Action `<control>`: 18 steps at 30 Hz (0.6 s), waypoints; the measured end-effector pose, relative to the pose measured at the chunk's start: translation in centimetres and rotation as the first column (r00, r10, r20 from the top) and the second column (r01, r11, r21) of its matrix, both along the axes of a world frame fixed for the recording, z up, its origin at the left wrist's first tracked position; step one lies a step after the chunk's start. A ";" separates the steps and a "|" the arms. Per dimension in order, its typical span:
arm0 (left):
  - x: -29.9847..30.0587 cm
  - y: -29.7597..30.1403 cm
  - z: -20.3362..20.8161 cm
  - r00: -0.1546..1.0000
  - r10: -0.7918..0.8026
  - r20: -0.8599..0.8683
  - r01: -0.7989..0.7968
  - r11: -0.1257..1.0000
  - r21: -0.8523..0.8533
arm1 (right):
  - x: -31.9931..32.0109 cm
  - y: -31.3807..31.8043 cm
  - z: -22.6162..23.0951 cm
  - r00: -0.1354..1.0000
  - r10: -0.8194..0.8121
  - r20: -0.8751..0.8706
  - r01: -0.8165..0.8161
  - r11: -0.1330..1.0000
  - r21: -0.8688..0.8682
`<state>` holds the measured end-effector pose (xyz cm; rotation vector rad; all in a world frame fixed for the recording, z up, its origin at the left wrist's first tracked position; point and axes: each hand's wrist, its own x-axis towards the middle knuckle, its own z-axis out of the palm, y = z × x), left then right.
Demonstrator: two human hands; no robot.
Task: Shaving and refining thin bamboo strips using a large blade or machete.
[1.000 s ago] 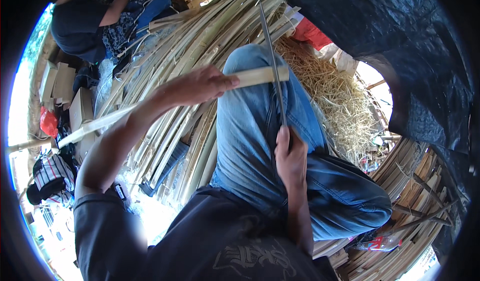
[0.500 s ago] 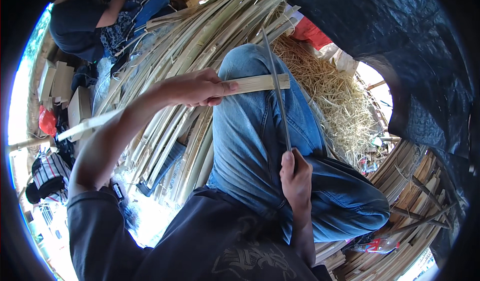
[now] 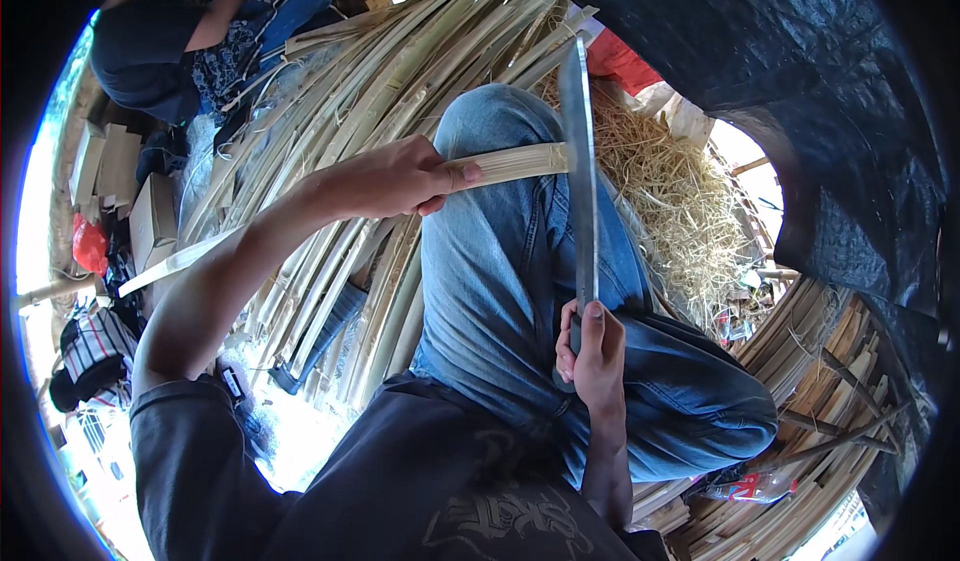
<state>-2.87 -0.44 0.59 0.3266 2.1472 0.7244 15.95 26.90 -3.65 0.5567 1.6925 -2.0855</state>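
My left hand (image 3: 410, 177) is closed round a pale bamboo strip (image 3: 515, 164), which lies across my raised knee. The strip's other end shows beyond my left forearm. In my right hand (image 3: 592, 353) is the handle of a long machete (image 3: 580, 176), its blade pointing away from me. The blade's broad side faces up, and it crosses the right end of the strip, hiding that tip. Whether the edge is biting into the bamboo I cannot tell.
Many split bamboo strips (image 3: 400, 81) are heaped beyond my left arm. Curly shavings (image 3: 680, 201) lie right of my knee. More strips (image 3: 800, 361) and a plastic bottle (image 3: 755, 487) are at the lower right. Black sheeting (image 3: 800, 71) hangs there. Another person (image 3: 150, 46) sits at the far left.
The machete has swung slightly right, from crossing a little inside the strip's end to lying over its tip. Its blade has turned from edge-on to flat. My left hand keeps its grip.
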 end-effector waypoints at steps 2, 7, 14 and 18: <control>0.2 -0.2 -0.3 1.000 0.010 -0.013 -0.010 1.000 0.011 | 0.0 -0.2 -0.2 1.000 0.030 0.011 -0.030 0.999 0.032; 0.1 0.1 0.1 1.000 -0.001 -0.021 0.000 1.000 -0.012 | 0.1 0.1 -0.1 0.999 0.050 0.001 -0.050 0.998 0.036; 0.2 0.3 0.4 1.000 -0.014 -0.011 0.014 1.000 -0.019 | 0.0 -0.3 0.2 0.998 0.070 -0.002 -0.069 0.994 0.083; 0.2 0.3 0.2 0.999 -0.028 -0.041 0.026 0.999 -0.039 | 0.0 -0.5 0.1 0.998 0.056 -0.017 -0.054 0.992 0.114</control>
